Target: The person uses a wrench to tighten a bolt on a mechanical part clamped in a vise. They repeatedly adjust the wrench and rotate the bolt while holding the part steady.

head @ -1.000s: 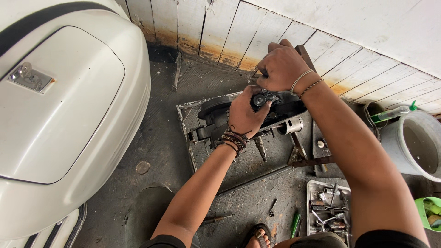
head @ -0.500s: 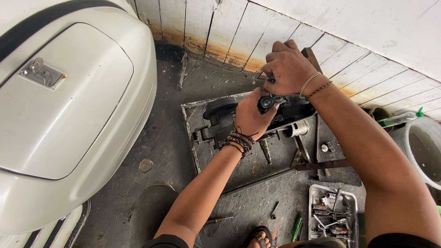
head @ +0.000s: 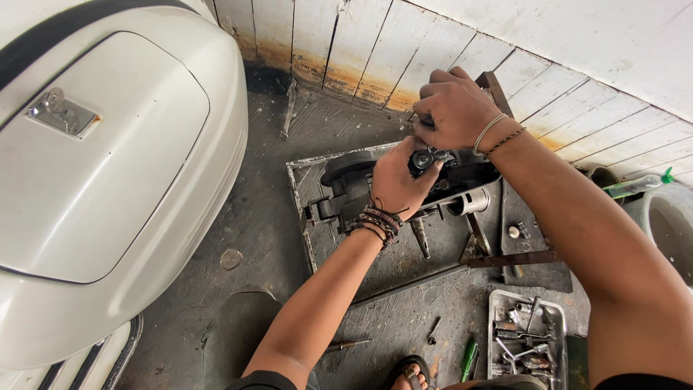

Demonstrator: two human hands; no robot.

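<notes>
the left hand (head: 398, 179) is closed around a small black part (head: 424, 158) at the top of a dark engine block (head: 404, 188), thumb and fingers wrapped on it, beaded bracelets at the wrist. just at its 1 o'clock the right hand (head: 455, 108) is curled into a fist, knuckles up, fingers gripping something at the same spot; what it holds is hidden under the fingers. the two hands touch or nearly touch over the black part.

the engine block lies on a grey metal tray (head: 307, 217) on the dark concrete floor, a shiny cylinder (head: 469, 202) sticking out at the left hand's 4 o'clock. at 5 o'clock from the hands, a small tray of sockets and bits (head: 527, 336) sits near the bottom edge, with a green-handled screwdriver (head: 469, 359) just at its 9 o'clock. a white scooter body (head: 108, 180) fills the 9 o'clock side. a white plank wall (head: 577, 65) runs across 12 to 2 o'clock, and a pale bucket (head: 668, 224) shows at 3 o'clock.

compared with half a second ago, both hands sit on the same part with the same grips; the right fist has turned slightly over the left hand, and the view has tipped a little, so the tray and hands sit a touch lower and more to the right.
</notes>
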